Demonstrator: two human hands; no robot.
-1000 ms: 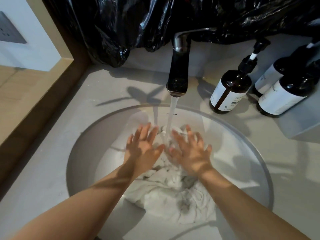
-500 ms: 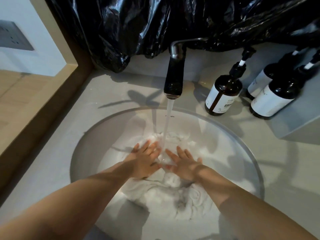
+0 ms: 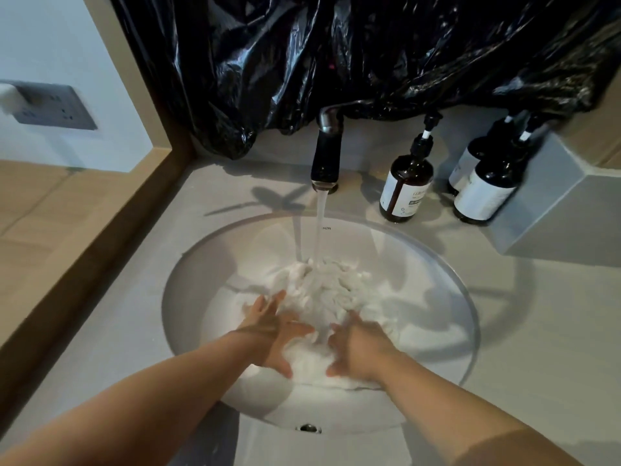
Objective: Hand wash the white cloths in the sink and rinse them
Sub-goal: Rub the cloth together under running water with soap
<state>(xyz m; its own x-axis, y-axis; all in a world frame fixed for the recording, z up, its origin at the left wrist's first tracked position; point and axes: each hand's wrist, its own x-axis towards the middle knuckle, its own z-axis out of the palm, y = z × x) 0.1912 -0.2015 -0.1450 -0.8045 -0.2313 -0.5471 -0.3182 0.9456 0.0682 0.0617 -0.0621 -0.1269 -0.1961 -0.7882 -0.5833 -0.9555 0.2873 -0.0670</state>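
Crumpled white cloths (image 3: 322, 287) lie in a heap in the round white sink (image 3: 208, 264). Water runs from the black tap (image 3: 326, 156) onto the far part of the heap. My left hand (image 3: 272, 331) rests on the near left of the cloths with its fingers straight and spread. My right hand (image 3: 356, 348) rests on the near right side, fingers also extended, thumb pointing inward. A bunch of wet cloth sits between the two hands. Neither hand curls round the fabric.
Three dark pump bottles (image 3: 405, 183) with white labels stand on the grey counter right of the tap, two (image 3: 487, 190) against a grey block (image 3: 551, 213). Black plastic sheeting (image 3: 369, 55) hangs behind. A wooden ledge (image 3: 100, 230) borders the left. An overflow hole (image 3: 307, 428) sits in the sink's near wall.
Both hands have drawn back toward me, from under the water stream to the near part of the heap. The water now falls on the cloth beyond my fingers.
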